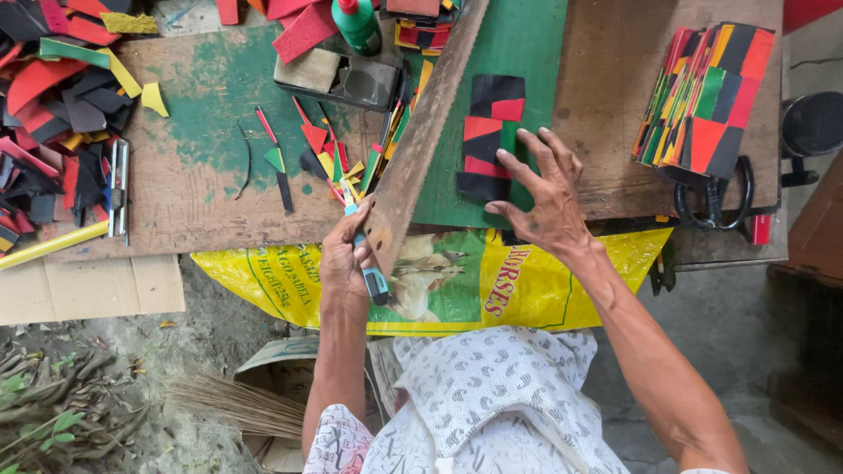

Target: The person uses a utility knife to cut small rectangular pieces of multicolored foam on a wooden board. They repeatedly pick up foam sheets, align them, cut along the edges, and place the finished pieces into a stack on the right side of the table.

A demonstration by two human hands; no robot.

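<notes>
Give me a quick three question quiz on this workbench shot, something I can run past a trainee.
1. True or false: the right hand presses flat on the black and red patchwork piece.
2. What does the left hand grip against the wooden straightedge?
A. a blue-handled cutter
B. a brush
C. a hammer
3. Where does the stack of multicoloured pieces lie, seen from the head camera: left or right of the right hand?

Key
1. True; its fingers spread over the piece's lower right edge.
2. A, the blue-handled cutter.
3. Right, on the bare wooden board.
</notes>
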